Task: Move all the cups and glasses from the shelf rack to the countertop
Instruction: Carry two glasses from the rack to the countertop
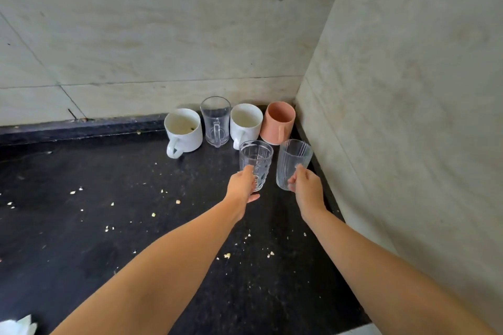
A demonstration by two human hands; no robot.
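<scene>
Now, left hand (242, 183): closed round cut glass (255, 163)
Right hand (306, 185): pinching ribbed glass (292, 163) low
Glasses: light, slick, breakable; grip mid-body

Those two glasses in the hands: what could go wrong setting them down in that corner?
1. The patterned glass in the left hand sits just in front of the white mug; pushing forward could knock it.
2. The ribbed glass in the right hand is near the side wall and may clip it.
3. Crumbs on the countertop could leave a glass unsteady.
</scene>
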